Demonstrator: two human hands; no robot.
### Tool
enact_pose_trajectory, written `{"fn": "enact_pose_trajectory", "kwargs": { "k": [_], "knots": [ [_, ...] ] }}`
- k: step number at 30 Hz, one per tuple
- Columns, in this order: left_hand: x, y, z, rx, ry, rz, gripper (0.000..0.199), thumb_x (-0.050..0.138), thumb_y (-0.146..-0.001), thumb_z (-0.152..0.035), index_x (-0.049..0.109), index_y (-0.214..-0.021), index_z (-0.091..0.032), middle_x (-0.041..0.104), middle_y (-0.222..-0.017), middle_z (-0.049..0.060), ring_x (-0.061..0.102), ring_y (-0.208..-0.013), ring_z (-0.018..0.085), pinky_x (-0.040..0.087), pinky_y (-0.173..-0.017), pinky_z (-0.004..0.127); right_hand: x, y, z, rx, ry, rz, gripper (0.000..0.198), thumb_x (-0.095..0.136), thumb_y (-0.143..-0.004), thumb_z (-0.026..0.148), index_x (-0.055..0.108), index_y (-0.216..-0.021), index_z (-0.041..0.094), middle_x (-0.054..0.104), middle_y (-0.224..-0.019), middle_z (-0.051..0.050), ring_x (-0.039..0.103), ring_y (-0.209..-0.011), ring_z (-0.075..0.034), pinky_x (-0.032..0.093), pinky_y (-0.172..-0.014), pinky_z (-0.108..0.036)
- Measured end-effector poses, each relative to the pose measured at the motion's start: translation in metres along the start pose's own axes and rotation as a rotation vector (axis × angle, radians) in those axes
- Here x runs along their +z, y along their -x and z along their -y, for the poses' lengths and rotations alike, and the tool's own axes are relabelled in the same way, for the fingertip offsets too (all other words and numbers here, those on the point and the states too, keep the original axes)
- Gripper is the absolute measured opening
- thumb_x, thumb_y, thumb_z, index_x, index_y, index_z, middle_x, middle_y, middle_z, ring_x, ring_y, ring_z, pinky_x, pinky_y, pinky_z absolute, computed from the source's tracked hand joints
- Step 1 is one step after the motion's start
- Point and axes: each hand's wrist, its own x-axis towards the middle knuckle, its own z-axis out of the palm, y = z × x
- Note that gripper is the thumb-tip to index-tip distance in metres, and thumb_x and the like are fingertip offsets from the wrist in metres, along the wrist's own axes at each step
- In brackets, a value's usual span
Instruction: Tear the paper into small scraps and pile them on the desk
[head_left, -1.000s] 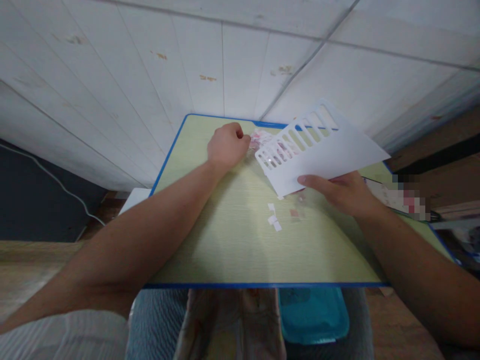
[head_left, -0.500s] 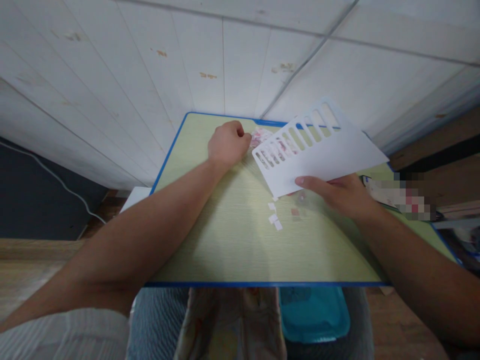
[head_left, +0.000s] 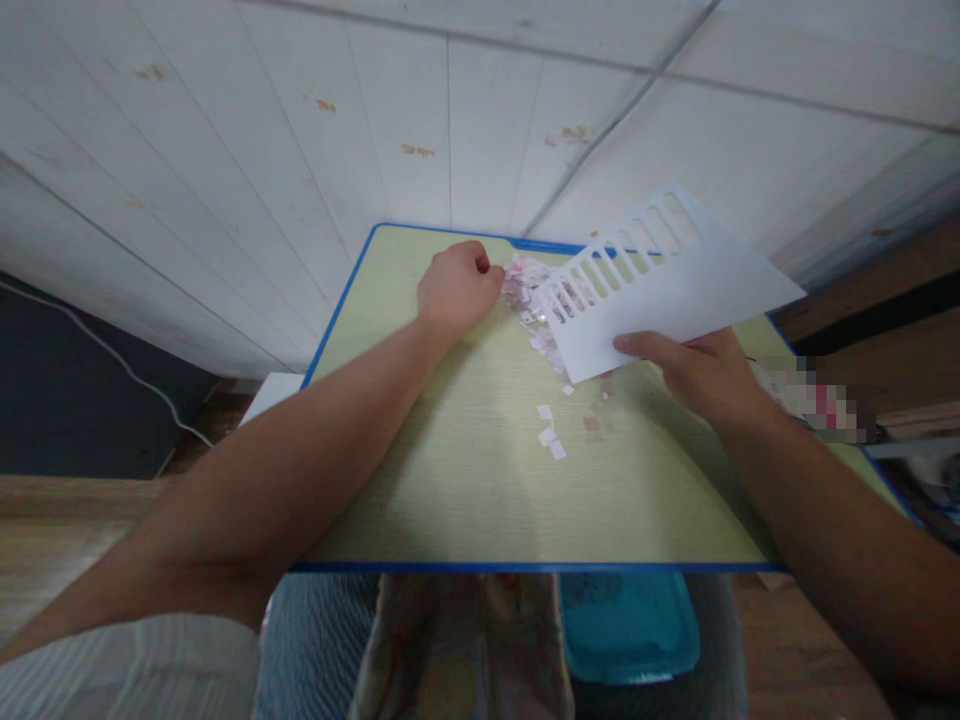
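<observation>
My right hand grips the lower edge of a flat white sheet with a row of slots, thumb on top. The sheet is tilted above the table, and its slots grow longer toward the far right. Left of it, my left hand rests on the table with curled fingers and thumb pressed together; whatever may be in them is hidden. A pile of small white and pink paper pieces lies by its fingertips, partly beneath the sheet. Several loose white paper pieces and a pinkish square lie nearer to me.
The pale green table has a blue rim and stands against a white plank wall. A partly blurred flat object lies at its right edge. Below the front edge, a teal plastic tub sits by my lap.
My right hand has moved the slotted white sheet right and slightly away from me, uncovering more of the paper pile. My left hand has barely moved.
</observation>
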Motion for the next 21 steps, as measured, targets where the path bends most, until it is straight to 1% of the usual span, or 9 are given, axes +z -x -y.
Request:
{"fn": "enact_pose_trajectory", "kwargs": {
  "k": [3, 7, 11, 14, 16, 18, 21],
  "knots": [
    [-0.0009, 0.0005, -0.0009, -0.005, 0.004, 0.010, 0.010, 0.071, -0.096, -0.028, 0.081, -0.096, -0.027, 0.084, -0.106, 0.010, 0.074, -0.109, 0.032, 0.060, -0.096, 0.044, 0.0000, -0.0002, -0.0004, -0.013, 0.011, -0.007, 0.028, 0.098, -0.073, 0.043, 0.076, -0.087, 0.034, 0.089, -0.096, -0.003, 0.083, -0.095, -0.041, 0.072, -0.095, -0.064],
    [-0.0026, 0.0017, -0.0024, -0.015, 0.008, 0.031, 0.015, 0.070, -0.095, -0.027, 0.084, -0.103, -0.027, 0.084, -0.110, 0.010, 0.074, -0.113, 0.034, 0.059, -0.099, 0.045, -0.0029, -0.0007, 0.0045, -0.012, 0.026, -0.001, 0.024, 0.095, -0.072, 0.041, 0.075, -0.083, 0.034, 0.087, -0.093, -0.003, 0.083, -0.094, -0.040, 0.072, -0.094, -0.062],
    [-0.0026, 0.0016, -0.0028, -0.018, 0.000, 0.027, 0.015, 0.070, -0.096, -0.028, 0.083, -0.101, -0.027, 0.084, -0.110, 0.010, 0.074, -0.112, 0.034, 0.060, -0.099, 0.045, -0.0063, -0.0031, 0.0066, -0.006, 0.039, 0.013, 0.022, 0.094, -0.072, 0.041, 0.076, -0.080, 0.034, 0.087, -0.090, -0.002, 0.082, -0.090, -0.039, 0.071, -0.094, -0.061],
    [-0.0021, 0.0011, -0.0024, -0.021, 0.005, 0.026, 0.014, 0.071, -0.096, -0.028, 0.083, -0.102, -0.027, 0.084, -0.110, 0.010, 0.074, -0.113, 0.033, 0.059, -0.100, 0.044, -0.0050, -0.0039, 0.0069, -0.020, 0.036, 0.006, 0.025, 0.097, -0.071, 0.044, 0.076, -0.082, 0.035, 0.089, -0.093, -0.003, 0.082, -0.093, -0.040, 0.072, -0.091, -0.060],
    [-0.0021, 0.0008, -0.0019, -0.019, 0.011, 0.028, 0.013, 0.071, -0.095, -0.028, 0.082, -0.100, -0.027, 0.084, -0.108, 0.010, 0.074, -0.111, 0.033, 0.060, -0.099, 0.045, -0.0032, -0.0035, 0.0079, -0.033, 0.052, -0.004, 0.024, 0.097, -0.071, 0.043, 0.077, -0.081, 0.035, 0.089, -0.092, -0.003, 0.083, -0.094, -0.042, 0.073, -0.089, -0.060],
    [-0.0021, 0.0005, -0.0012, -0.017, 0.020, 0.029, 0.012, 0.071, -0.095, -0.028, 0.082, -0.099, -0.027, 0.083, -0.106, 0.010, 0.074, -0.109, 0.033, 0.060, -0.097, 0.045, -0.0018, -0.0027, 0.0089, -0.052, 0.051, -0.005, 0.022, 0.097, -0.071, 0.042, 0.078, -0.080, 0.036, 0.090, -0.093, -0.004, 0.083, -0.095, -0.043, 0.073, -0.089, -0.062],
    [-0.0018, 0.0000, -0.0001, -0.012, 0.042, 0.032, 0.014, 0.072, -0.093, -0.026, 0.082, -0.102, -0.028, 0.083, -0.107, 0.010, 0.073, -0.112, 0.034, 0.059, -0.098, 0.045, -0.0017, -0.0022, 0.0081, -0.069, 0.048, -0.021, 0.023, 0.098, -0.072, 0.043, 0.078, -0.082, 0.036, 0.091, -0.095, -0.004, 0.084, -0.096, -0.044, 0.074, -0.092, -0.065]
  ]
}}
